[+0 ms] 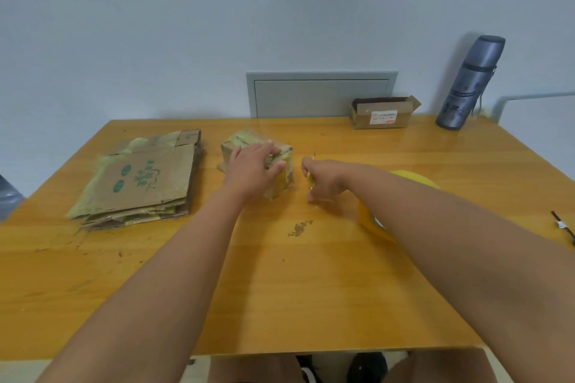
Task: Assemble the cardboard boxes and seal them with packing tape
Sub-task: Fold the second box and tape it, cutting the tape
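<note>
sealing step underway: left hand [255,165] is pressing flat on small box [280,179] mid-bench [280,289]; right hand [323,179] is gripping a yellow-handled cutter [310,180] beside it. next move is probably trimming tape cleanly.

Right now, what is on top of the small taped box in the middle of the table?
The left hand rests on the small taped box, fingers over its top. Yellowish tape shows on the uncovered part; the top under the hand is hidden.

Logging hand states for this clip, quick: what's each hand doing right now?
Left hand: open, pressing flat on the small taped box.
Right hand: curled round a small yellow tool, probably a cutter.
</note>
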Demonstrator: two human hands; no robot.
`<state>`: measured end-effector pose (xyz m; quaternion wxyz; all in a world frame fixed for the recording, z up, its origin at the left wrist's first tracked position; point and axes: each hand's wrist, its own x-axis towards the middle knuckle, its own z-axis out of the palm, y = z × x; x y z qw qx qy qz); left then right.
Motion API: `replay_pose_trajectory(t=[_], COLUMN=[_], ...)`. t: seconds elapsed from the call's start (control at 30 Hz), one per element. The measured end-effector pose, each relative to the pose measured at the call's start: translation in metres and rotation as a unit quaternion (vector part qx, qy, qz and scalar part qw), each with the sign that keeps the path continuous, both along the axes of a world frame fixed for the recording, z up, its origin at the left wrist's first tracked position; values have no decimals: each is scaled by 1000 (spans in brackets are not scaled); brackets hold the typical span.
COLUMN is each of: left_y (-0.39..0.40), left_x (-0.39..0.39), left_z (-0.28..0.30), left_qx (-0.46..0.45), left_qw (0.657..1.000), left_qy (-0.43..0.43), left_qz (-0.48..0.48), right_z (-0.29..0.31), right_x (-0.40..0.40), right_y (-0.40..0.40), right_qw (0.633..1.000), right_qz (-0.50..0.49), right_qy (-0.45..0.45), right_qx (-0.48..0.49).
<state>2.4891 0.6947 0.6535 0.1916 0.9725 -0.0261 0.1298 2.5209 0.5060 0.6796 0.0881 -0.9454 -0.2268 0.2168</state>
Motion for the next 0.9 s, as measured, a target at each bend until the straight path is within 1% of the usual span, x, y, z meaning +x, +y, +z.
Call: replay_pose_trajectory(t=[0.23,0.33,0.4,0.5,0.6,0.67,0.77,0.83,0.9], left_y=[-2,-3,-4,-3,1,6,14,19,23], left_x=[2,3,3,3,2,2,-3,-9,-18], left_z=[-7,-8,-8,-7,-4,1,10,14,16], left_qx=[-7,-6,-2,-3,-4,-6,-9,-24,-41], left_qw=[1000,1000,1000,1000,1000,1000,999,997,994], left_qy=[-21,-26,-26,-27,-24,-14,1,8,12], left_qz=[7,12,14,9,-7,-22,-51,-74,-103], right_z=[-5,-6,-5,2,13,17,16,9,1], right_x=[10,13,14,11,5,-3,-21,-34,-41], right_y=[4,2,2,7,11,10,7,8,9], right_qw=[996,992,990,995,990,979,953,937,929], right_qz=[-15,-26,-37,-59,-92,-122,-163,-155,-109], right_qy=[-10,-28,-32,-49,-109,-149,-163,-162,-169], right_qx=[-88,-123,-129,-67,-6,71,196,268,311])
